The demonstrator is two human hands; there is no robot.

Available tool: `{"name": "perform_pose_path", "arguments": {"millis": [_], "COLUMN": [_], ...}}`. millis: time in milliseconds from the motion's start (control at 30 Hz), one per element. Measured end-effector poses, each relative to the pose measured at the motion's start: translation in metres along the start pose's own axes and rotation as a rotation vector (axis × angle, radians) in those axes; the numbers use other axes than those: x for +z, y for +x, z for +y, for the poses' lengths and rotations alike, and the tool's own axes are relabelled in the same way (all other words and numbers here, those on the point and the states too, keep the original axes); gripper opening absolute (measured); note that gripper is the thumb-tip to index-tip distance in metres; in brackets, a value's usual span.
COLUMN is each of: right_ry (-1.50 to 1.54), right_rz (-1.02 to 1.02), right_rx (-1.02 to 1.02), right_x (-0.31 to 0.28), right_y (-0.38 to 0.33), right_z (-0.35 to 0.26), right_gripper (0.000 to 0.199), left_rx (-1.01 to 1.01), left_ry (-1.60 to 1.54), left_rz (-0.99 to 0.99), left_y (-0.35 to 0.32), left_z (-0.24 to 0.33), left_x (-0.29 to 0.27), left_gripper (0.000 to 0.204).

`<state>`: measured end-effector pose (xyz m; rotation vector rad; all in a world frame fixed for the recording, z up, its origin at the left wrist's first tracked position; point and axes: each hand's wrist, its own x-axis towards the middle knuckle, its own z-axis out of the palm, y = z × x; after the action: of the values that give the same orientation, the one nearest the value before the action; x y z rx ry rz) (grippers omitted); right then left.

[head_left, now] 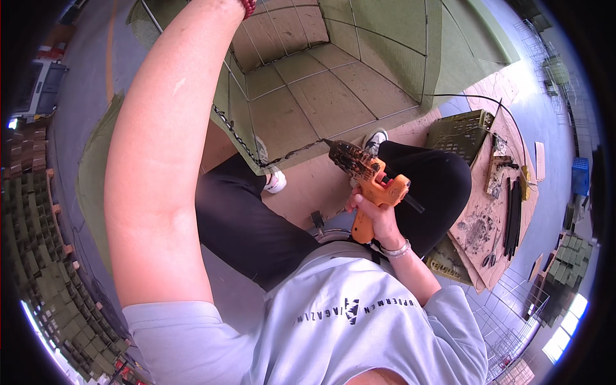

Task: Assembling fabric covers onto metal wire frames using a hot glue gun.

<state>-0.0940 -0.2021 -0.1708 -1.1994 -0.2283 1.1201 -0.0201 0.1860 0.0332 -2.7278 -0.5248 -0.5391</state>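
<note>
My right hand (380, 221) is closed around the handle of an orange glue gun (364, 221), whose front end is caked with dark glue. Its nozzle points up and left, at the near edge of a wire frame (333, 72) lined with green mesh fabric (391, 38). A dark bead of glue (292, 154) runs along that near edge and up the left edge; I cannot tell whether the nozzle touches it. My left arm reaches up past the frame's left side. A red beaded bracelet (248, 8) shows at its wrist, and the hand beyond lies outside the picture.
At my right, a cardboard sheet (465, 237) lies over a green plastic crate (459, 131), bearing black glue sticks (512, 215), scissors (490, 258) and glue smears. A black cable (510, 115) arcs above it. Stacked green goods (38, 256) stand far left; wire panels (513, 308) lie lower right.
</note>
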Motion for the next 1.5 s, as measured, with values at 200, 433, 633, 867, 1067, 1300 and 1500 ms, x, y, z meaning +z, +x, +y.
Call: {"name": "perform_pose_path", "arguments": {"millis": [200, 433, 633, 867, 1067, 1300, 1500], "right_ry": [-0.047, -0.082, -0.154, -0.331, -0.336, -0.339, -0.345], "right_rz": [-0.001, -0.065, -0.101, -0.156, -0.109, -0.140, -0.155], "right_rx": [0.047, -0.013, 0.076, 0.109, 0.131, 0.104, 0.115], "right_x": [0.002, 0.016, 0.020, 0.028, 0.026, 0.030, 0.027], "right_y": [0.015, 0.032, 0.043, 0.061, 0.049, 0.053, 0.041], "right_z": [-0.019, -0.047, -0.081, -0.108, -0.115, -0.113, -0.111], "right_gripper": [0.015, 0.016, 0.011, 0.011, 0.011, 0.011, 0.010], "left_rx": [-0.044, -0.129, -0.119, -0.116, -0.127, -0.140, -0.147], "left_ry": [0.003, 0.008, -0.032, -0.017, -0.037, -0.070, -0.074], "left_rz": [-0.032, -0.112, -0.107, -0.114, -0.137, -0.138, -0.173], "left_y": [0.011, 0.033, 0.042, 0.047, 0.046, 0.046, 0.044], "left_z": [-0.005, -0.024, -0.039, -0.044, -0.043, -0.043, -0.040], "left_x": [-0.004, 0.001, 0.003, 0.006, 0.000, 0.003, -0.005], "left_gripper": [0.087, 0.090, 0.089, 0.087, 0.087, 0.084, 0.084]}}
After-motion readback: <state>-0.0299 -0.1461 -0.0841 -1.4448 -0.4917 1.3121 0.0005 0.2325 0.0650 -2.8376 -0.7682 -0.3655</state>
